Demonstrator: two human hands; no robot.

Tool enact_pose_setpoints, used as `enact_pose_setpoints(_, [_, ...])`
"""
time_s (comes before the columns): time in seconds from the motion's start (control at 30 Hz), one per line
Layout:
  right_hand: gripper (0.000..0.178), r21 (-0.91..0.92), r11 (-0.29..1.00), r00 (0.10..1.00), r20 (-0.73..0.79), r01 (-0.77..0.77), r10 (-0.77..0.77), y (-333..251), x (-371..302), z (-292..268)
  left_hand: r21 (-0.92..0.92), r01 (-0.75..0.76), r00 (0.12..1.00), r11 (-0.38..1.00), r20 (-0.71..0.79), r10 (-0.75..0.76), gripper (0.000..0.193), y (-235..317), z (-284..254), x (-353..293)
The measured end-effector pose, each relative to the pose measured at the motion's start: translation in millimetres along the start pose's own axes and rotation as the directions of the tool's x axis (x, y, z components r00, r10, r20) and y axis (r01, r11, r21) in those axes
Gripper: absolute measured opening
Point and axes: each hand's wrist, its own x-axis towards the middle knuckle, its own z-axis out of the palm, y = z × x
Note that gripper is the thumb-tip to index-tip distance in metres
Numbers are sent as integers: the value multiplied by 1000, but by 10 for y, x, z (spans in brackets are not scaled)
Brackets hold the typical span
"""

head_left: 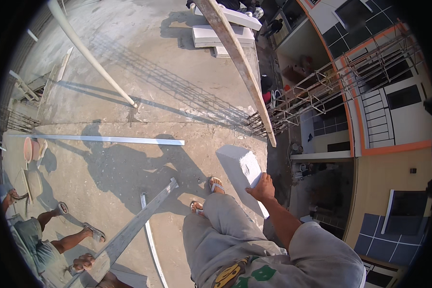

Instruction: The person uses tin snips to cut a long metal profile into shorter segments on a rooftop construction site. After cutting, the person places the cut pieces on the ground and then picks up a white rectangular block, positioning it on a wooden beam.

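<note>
My right hand is closed over the upper edge of a white aerated concrete block. The block stands tilted at the slab edge, just right of my feet. At the lower left, my left hand wraps its fingers around a long weathered wooden plank. My left forearm comes from the lower edge and passes partly behind the plank. The far end of the plank points up toward the middle, above the floor.
A co-worker stands at the left, near a pink bucket. Another person handles a block beside stacked white blocks. A weathered beam and white pole rise ahead. Long strips lie on the floor. A rebar cage juts past the slab edge.
</note>
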Motion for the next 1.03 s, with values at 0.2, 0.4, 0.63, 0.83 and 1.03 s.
enact_pose_setpoints(0.2, [94, 96, 914, 917, 93, -395, 387, 1336, -917, 230, 41, -123, 920, 992, 380, 98, 83, 77, 794, -192])
enact_pose_setpoints(0.4, [92, 205, 766, 793, 147, -609, 591, 2393, -1373, 717, 81, -119, 950, 990, 300, 89, 91, -382, 1848, -619])
enact_pose_setpoints(0.63, [90, 265, 729, 776, 199, -631, 599, 3153, -1012, 1397, 20, -91, 950, 996, 303, 81, 106, -860, 3015, -1633])
enact_pose_setpoints(0.83, [92, 336, 752, 823, 190, -567, 535, 3422, -266, 1871, -148, 35, 943, 988, 334, 17, 97, -1681, 3419, -1910])
enact_pose_setpoints(1.03, [93, 370, 798, 879, 180, -476, 441, 3466, 698, 2322, -60, 148, 770, 987, 634, -77, 87, -2260, 3096, -1529])
